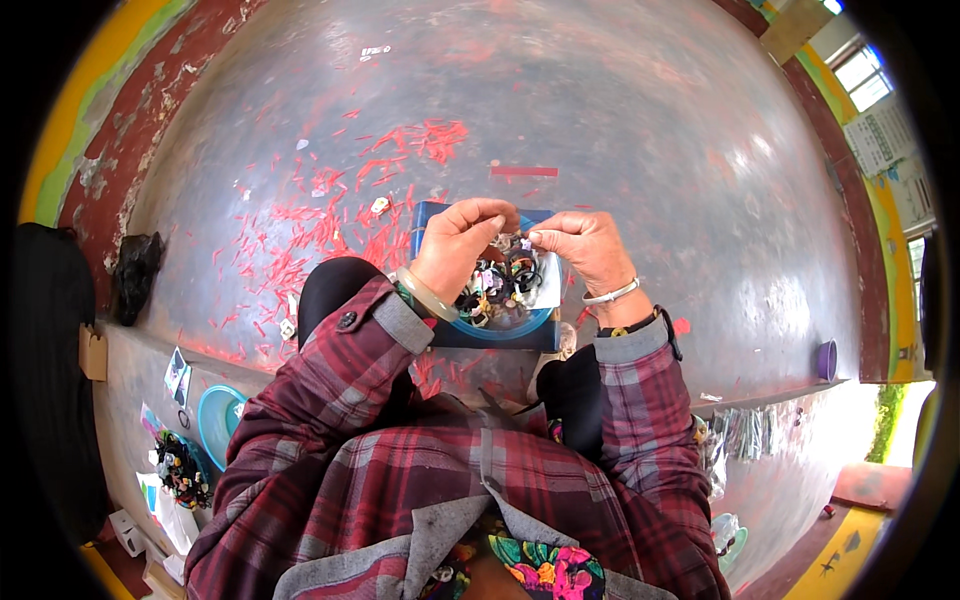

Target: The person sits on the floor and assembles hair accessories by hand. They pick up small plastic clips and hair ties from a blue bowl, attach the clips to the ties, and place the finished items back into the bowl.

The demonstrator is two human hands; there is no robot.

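A tiny pale trinket (510, 241), too small to make out in detail, is pinched between the fingertips of both hands, just above a round blue bowl (497, 322). The left hand (455, 245) curls into a loose fist with thumb and forefinger closed on the piece from the left; the right hand (585, 245) meets it from the right, fingertips narrowed to a fine pinch. The bowl holds a tangled heap of small hair ties (497, 283), black loops with bits of yellow, white and purple, and it rests on a dark blue box (480, 335) lying across the person's lap. A smooth pale-green bangle (425, 294) rings the left wrist; a thin white bangle (610, 293) and a black cord sit on the right. The sleeves are soft maroon plaid with grey cuffs. Beyond the hands, the polished grey concrete floor (620, 130) is strewn with thin red slivers (400, 150), thickest to the left, and a clear flat bag with a red strip (524, 172) lies near the box. At lower left a light-blue bowl (215, 420) sits beside another heap of ties (180, 470).
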